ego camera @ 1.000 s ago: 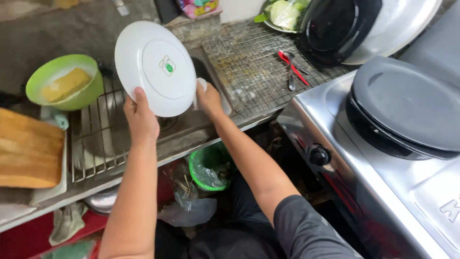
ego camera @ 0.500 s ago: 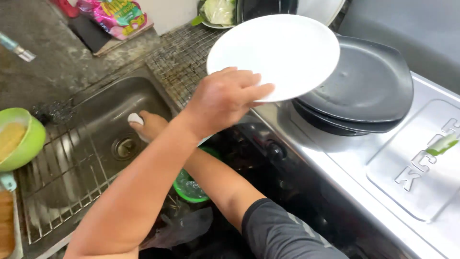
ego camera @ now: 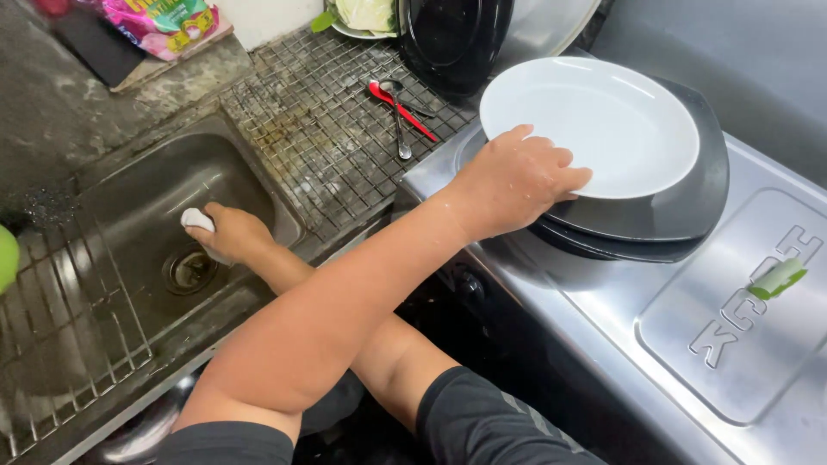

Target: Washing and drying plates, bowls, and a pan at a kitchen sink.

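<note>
— While the left hand (ego camera: pixel 517 176) reaches across the body to the stove, what has it got?

— A round white plate (ego camera: pixel 594 120). The fingers (ego camera: pixel 564 176) curl over its near rim and pinch it, with the thumb side tucked under the edge. The plate lies on top of a black pan lid (ego camera: pixel 689 202), which covers a dark pan (ego camera: pixel 551 258) on the steel stove (ego camera: pixel 603 344).

— Is the plate flat?

— Nearly; it tips a little toward the hand, and its far side rests on the lid.

— And the right hand (ego camera: pixel 233 234)?

— Down in the steel sink (ego camera: pixel 138 207), just beside the drain (ego camera: pixel 189 269). It is closed around a small white sponge (ego camera: pixel 196 220), of which only one end pokes out past the knuckles. The two forearms cross, left over right.

— What lies between sink and stove?

— A wire rack (ego camera: pixel 319 146) on the counter, with a red-handled utensil (ego camera: pixel 401 108) and a metal spoon (ego camera: pixel 399 129) lying on it, crossing each other. Behind them a second black lid (ego camera: pixel 452 39) stands tilted against a shiny steel one (ego camera: pixel 543 30).

— Anything else?

— A bowl of pale green cabbage (ego camera: pixel 366 13) at the top edge, a pink packet (ego camera: pixel 164 21) at the upper left, another rack (ego camera: pixel 60 336) left of the sink, and a green strip (ego camera: pixel 780 277) on the stove's steel cover plate (ego camera: pixel 741 327).
</note>
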